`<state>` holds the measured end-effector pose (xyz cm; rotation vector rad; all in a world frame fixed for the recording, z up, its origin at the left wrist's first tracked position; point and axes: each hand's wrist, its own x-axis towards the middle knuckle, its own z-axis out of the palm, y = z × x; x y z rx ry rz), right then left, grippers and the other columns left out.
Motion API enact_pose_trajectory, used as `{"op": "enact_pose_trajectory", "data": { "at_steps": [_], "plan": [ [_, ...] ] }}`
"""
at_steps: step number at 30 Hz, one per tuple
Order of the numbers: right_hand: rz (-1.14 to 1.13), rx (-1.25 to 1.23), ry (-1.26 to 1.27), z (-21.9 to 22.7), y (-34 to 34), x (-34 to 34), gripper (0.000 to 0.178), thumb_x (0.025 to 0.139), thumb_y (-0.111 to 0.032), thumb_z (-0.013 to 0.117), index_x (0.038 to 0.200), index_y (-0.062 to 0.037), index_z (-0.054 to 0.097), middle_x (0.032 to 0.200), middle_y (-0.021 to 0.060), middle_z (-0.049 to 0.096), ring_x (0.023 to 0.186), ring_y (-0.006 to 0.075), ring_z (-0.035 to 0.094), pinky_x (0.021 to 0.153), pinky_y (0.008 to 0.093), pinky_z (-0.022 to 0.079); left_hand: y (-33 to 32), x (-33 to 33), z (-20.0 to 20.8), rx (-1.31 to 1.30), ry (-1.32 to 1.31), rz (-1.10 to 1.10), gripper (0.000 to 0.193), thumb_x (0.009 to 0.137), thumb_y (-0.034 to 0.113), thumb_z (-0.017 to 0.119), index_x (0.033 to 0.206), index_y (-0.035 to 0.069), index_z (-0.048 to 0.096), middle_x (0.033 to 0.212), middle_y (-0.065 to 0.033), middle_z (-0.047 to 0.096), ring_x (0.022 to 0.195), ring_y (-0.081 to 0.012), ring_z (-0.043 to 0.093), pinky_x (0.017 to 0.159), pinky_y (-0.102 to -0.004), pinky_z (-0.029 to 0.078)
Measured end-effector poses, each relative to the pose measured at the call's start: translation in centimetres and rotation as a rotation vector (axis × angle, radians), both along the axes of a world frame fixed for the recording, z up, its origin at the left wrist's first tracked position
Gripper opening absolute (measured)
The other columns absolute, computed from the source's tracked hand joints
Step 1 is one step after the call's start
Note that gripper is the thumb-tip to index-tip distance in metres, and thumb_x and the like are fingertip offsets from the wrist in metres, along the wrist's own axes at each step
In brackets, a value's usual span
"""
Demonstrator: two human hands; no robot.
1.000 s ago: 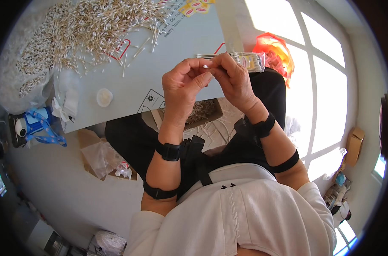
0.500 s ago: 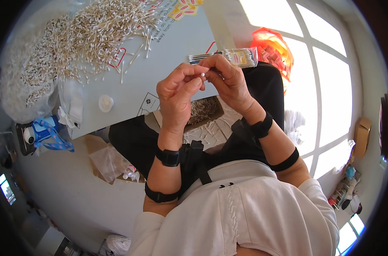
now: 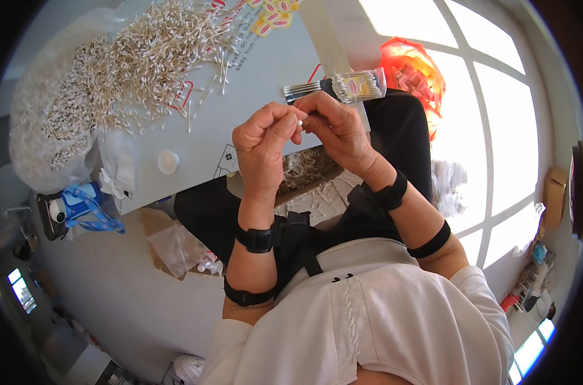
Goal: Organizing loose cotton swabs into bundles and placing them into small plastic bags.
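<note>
1. the left hand (image 3: 260,151) had thumb and fingers pinched on a cotton swab (image 3: 300,122), over the near edge of the tabletop (image 3: 208,136).
2. the right hand (image 3: 342,131) curled its fingertips against it; whether they gripped, i couldn't tell.
3. a swab packet (image 3: 357,88) lay at the right edge.
4. loose swabs (image 3: 169,51) heaped toward the far left.

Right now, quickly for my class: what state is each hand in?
Left hand: closed, pinching a cotton swab.
Right hand: curled at the same swab; whether gripping cannot be told.
</note>
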<state>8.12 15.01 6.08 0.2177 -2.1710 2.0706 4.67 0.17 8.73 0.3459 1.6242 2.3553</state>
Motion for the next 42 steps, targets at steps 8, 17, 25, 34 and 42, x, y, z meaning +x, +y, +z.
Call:
{"op": "enact_pose_trajectory", "data": {
  "at_steps": [8, 17, 25, 34, 42],
  "plan": [
    [0.022, -0.045, 0.001, 0.1, 0.2, 0.1, 0.007, 0.099, 0.000, 0.053, 0.104, 0.0002, 0.057, 0.094, 0.0035, 0.061, 0.081, 0.0084, 0.060, 0.073, 0.0243, 0.050, 0.0, 0.3, 0.3, -0.035, 0.028, -0.007, 0.010, 0.092, 0.002, 0.060, 0.090, -0.003, 0.068, 0.078, -0.0026, 0.061, 0.068, -0.0098, 0.054, 0.064, -0.0225, 0.045],
    [-0.014, -0.135, 0.002, 0.7, -0.2, 0.1, 0.003, 0.095, -0.001, 0.058, 0.097, 0.0016, 0.057, 0.083, 0.0050, 0.060, 0.077, 0.0099, 0.059, 0.069, 0.0264, 0.051, -0.3, 0.5, -0.5, -0.075, 0.136, -0.018, 0.012, 0.084, -0.007, 0.066, 0.095, -0.002, 0.068, 0.083, -0.0005, 0.062, 0.072, -0.0065, 0.055, 0.066, -0.0196, 0.046],
    [0.012, -0.119, -0.004, 0.2, -0.2, 0.2, 0.005, 0.095, -0.002, 0.058, 0.098, 0.0012, 0.058, 0.083, 0.0037, 0.059, 0.076, 0.0097, 0.056, 0.070, 0.0262, 0.049, 0.2, 1.1, -0.2, -0.152, 0.163, 0.062, 0.010, 0.084, -0.007, 0.069, 0.092, -0.001, 0.067, 0.084, -0.0008, 0.063, 0.077, -0.0068, 0.060, 0.072, -0.0206, 0.050],
    [0.024, -0.124, -0.059, 0.1, -0.3, 0.4, 0.006, 0.095, -0.003, 0.059, 0.098, 0.0017, 0.057, 0.082, 0.0037, 0.058, 0.075, 0.0099, 0.056, 0.068, 0.0261, 0.049, 0.2, 1.1, -0.3, -0.294, 0.287, 0.127, 0.008, 0.083, -0.004, 0.071, 0.089, -0.001, 0.065, 0.081, -0.0025, 0.064, 0.073, -0.0088, 0.061, 0.066, -0.0216, 0.050],
    [0.033, -0.101, -0.088, 0.0, -0.4, 0.7, 0.005, 0.095, -0.003, 0.058, 0.097, 0.0012, 0.058, 0.081, 0.0033, 0.058, 0.075, 0.0095, 0.056, 0.068, 0.0255, 0.049, 0.0, 0.5, -0.6, -0.432, 0.528, 0.219, 0.007, 0.084, 0.000, 0.071, 0.088, 0.001, 0.065, 0.079, -0.0050, 0.063, 0.065, -0.0113, 0.058, 0.060, -0.0233, 0.047]
  ]
}}
